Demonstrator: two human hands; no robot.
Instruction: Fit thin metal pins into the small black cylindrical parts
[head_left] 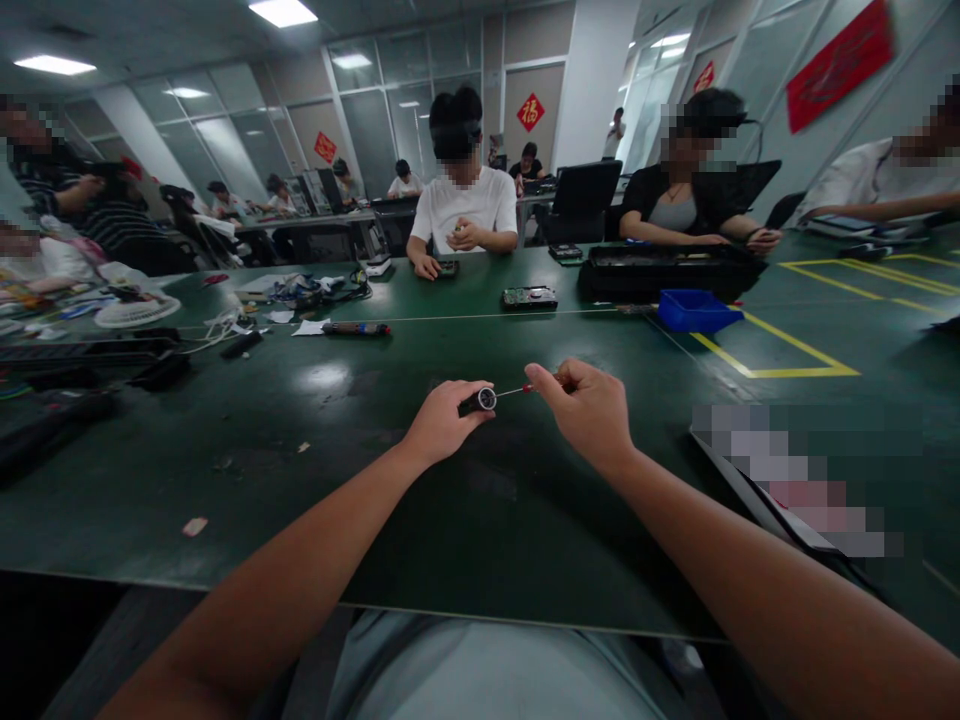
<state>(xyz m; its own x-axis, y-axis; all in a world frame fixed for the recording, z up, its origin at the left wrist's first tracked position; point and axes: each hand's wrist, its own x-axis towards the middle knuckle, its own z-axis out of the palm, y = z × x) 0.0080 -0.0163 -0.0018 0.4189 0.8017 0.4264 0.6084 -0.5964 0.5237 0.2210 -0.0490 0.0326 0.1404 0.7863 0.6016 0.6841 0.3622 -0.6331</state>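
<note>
My left hand grips a small black cylindrical part with a silver round end, held a little above the dark green table. My right hand pinches a thin screwdriver with a red collar on its shaft. Its metal tip points left and meets the silver end of the part. Both hands hover over the table's middle, close to me.
Across the table sit several people. Between us lie a hard drive, a blue bin, a black tray and a pen-like tool. Cables and a white fan clutter the left. A flat device lies at my right.
</note>
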